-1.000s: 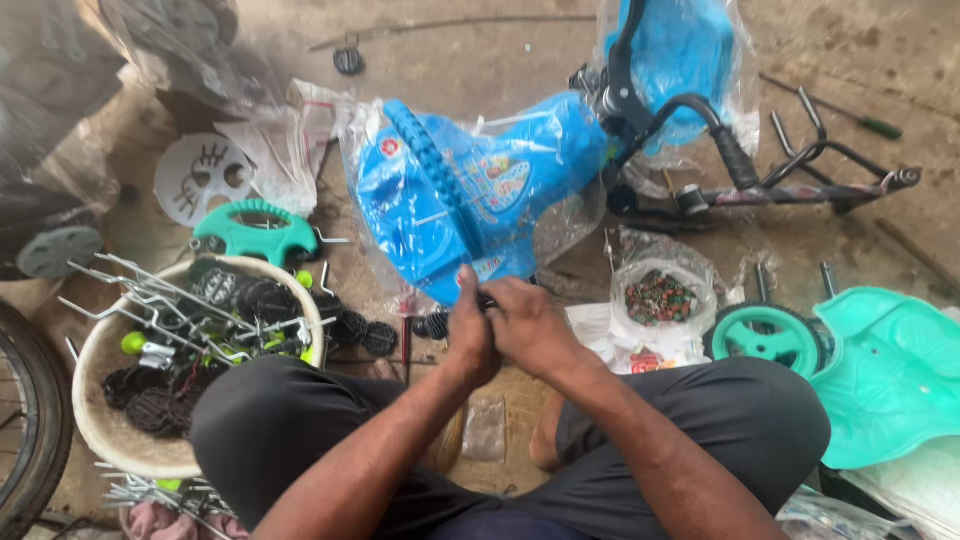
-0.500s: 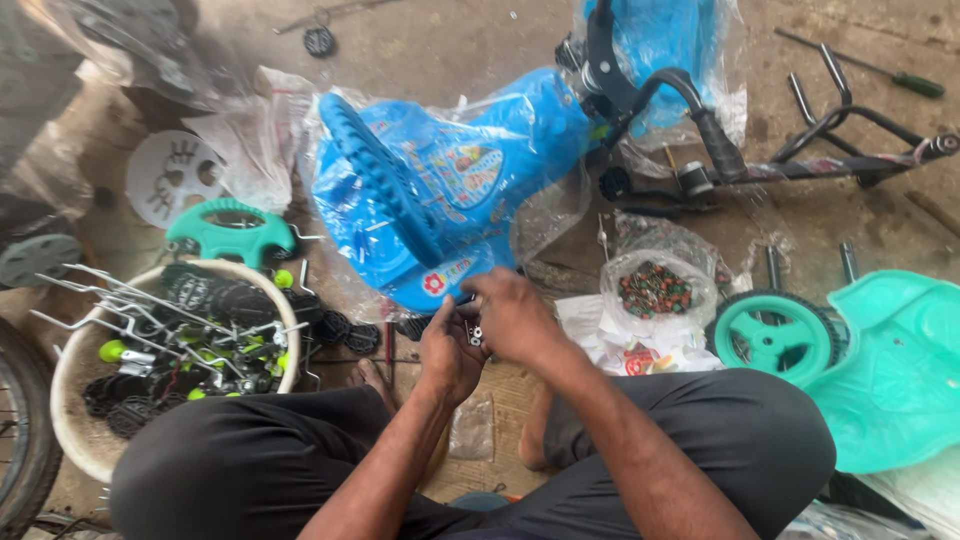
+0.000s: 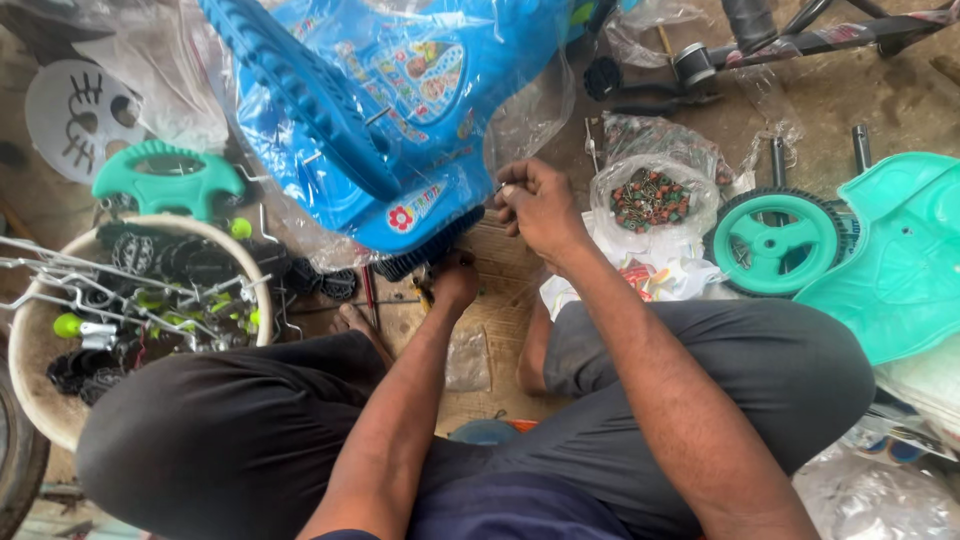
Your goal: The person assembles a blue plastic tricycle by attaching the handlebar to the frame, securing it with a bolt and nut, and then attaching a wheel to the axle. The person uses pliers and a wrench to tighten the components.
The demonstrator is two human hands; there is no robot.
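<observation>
A small metal pin is pinched by the right hand point(image 3: 540, 205) beside the blue plastic-wrapped toy-car body point(image 3: 390, 120); below its edge, the left hand point(image 3: 455, 280) is clenched, contents unclear.

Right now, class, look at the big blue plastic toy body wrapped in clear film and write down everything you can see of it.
The big blue plastic toy body lies tilted on the dusty ground, with clear plastic film around it. A ribbed blue ridge runs diagonally across it, and colourful cartoon stickers and a red flower mark its side. A dark ribbed strip lines its lower edge. The right hand pinches something small at its right edge; the left hand reaches under its lower edge. A teal plastic handle piece lies to its left.
</observation>
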